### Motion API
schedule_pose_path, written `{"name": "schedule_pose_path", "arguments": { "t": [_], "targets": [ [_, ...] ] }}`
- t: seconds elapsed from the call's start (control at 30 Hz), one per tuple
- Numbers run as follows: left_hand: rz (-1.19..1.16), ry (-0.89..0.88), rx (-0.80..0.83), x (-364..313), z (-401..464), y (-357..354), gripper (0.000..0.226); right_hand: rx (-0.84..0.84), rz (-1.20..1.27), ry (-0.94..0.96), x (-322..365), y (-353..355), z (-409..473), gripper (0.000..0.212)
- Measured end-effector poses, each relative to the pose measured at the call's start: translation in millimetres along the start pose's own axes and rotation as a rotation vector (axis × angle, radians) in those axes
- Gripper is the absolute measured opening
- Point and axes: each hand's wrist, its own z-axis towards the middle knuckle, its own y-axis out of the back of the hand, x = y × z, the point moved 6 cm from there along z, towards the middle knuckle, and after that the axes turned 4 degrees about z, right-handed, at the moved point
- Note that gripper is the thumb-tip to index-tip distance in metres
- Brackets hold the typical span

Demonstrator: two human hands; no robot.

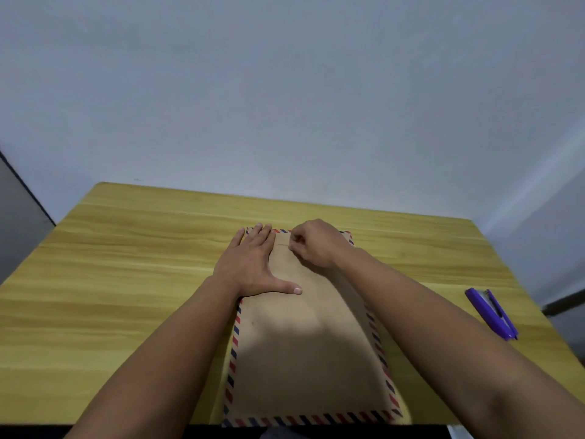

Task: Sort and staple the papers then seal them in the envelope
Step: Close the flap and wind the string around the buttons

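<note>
A brown envelope [308,350] with a red and blue striped border lies lengthwise on the wooden table, its near end at the table's front edge. My left hand [253,264] rests flat on the envelope's far left part, fingers together and thumb spread to the right. My right hand [316,243] is curled over the far end, its fingertips pinched together at a thin dark line on the paper. What they pinch is too small to tell. No loose papers are in view.
A purple stapler [492,313] lies on the table to the right, near the right edge. The yellow wooden table [126,264] stands against a pale wall. A dark strip runs below the table's front edge.
</note>
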Motion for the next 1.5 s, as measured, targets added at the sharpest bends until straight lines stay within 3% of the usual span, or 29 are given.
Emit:
{"name": "schedule_pose_path", "arguments": {
  "t": [0.23, 0.53, 0.73, 0.87, 1.07, 1.3, 1.5],
  "targets": [
    [-0.004, 0.011, 0.005, -1.2, -0.1, 1.4, 0.155, -0.153, -0.238, 0.249, -11.8, 9.1, -35.4, 0.015],
    [0.011, 0.013, -0.001, -0.2, 0.3, 0.5, 0.153, -0.054, -0.54, 0.415, -2.0, -2.7, -55.7, 0.016],
    [0.028, 0.055, -0.011, 0.2, -2.7, 2.0, 0.15, -0.022, -0.483, 0.318, -0.8, -3.8, -65.2, 0.012],
    [0.029, 0.068, -0.007, 1.0, -3.5, 1.7, 0.15, 0.015, -0.338, 0.205, 3.7, -7.3, -62.1, 0.022],
    [0.024, 0.056, 0.005, 0.8, -3.7, 1.0, 0.151, 0.093, -0.104, 0.139, 23.3, -16.0, -43.0, 0.018],
    [0.004, 0.039, -0.013, 1.4, -3.9, 0.0, 0.149, 0.068, -0.156, 0.288, 42.8, -10.3, -17.8, 0.02],
    [-0.004, 0.034, -0.019, 0.6, -4.1, 1.2, 0.147, 0.199, -0.332, 0.392, 43.1, -1.3, 18.2, 0.02]
  ]
}}
